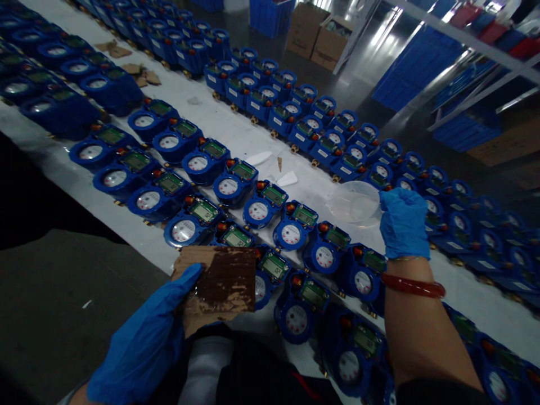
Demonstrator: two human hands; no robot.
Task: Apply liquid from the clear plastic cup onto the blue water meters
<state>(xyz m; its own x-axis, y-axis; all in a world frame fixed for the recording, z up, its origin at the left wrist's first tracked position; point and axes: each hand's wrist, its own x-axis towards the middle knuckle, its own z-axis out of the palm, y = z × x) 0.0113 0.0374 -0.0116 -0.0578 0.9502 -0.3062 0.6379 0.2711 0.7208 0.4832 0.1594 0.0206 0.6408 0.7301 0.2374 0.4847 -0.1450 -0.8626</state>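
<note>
The table (261, 138) is a long white surface running from near right to far left, carrying blue water meters (228, 185) in 2 bands with a bare strip between them. Scraps of paper (287, 179) lie on that strip.

The meter near the right hand, in the near band (324, 256), shows its white dial uncovered, as do its neighbours. Whether any meter already carries a clear cover cannot be told, so the share of the row finished is unclear; judging by the number of open dials, most of the work appears to remain.

The left hand (147, 337), in a blue glove, is closed around the near edge of a piece of cardboard (219, 284) with a wet, glossy brown smear, held at the near edge of the table.

The right hand (404, 222), also gloved, pinches a clear round disc (354, 201) by its right rim, held above the bare strip. A red bangle (413, 286) sits on that wrist.
</note>
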